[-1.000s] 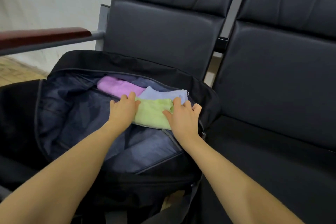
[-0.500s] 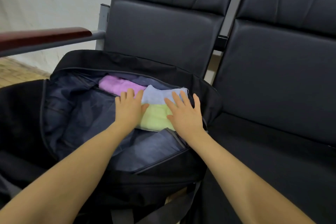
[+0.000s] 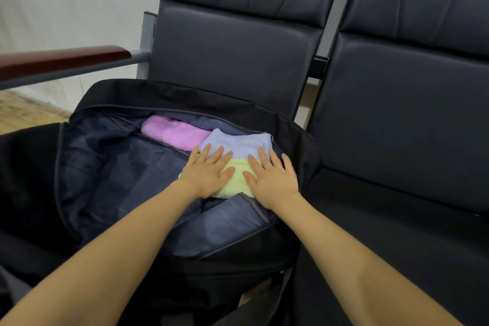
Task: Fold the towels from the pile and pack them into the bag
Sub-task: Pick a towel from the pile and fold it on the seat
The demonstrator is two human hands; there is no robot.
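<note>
Soft, even indoor light here, a touch dim, with pale sheen streaking the dark seat backs toward twelve and one o'clock and no hard glare anywhere. Shadows pool deep in the black bag at nine o'clock, swallowing its folds, while the towels read clearly. Wide-angle stretch bows the forearms at six o'clock, and the right hand's fingers smear slightly.

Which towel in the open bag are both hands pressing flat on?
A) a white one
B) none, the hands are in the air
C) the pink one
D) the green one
D: the left hand and right hand lie with straight fingers on the green towel inside the bag.
</note>
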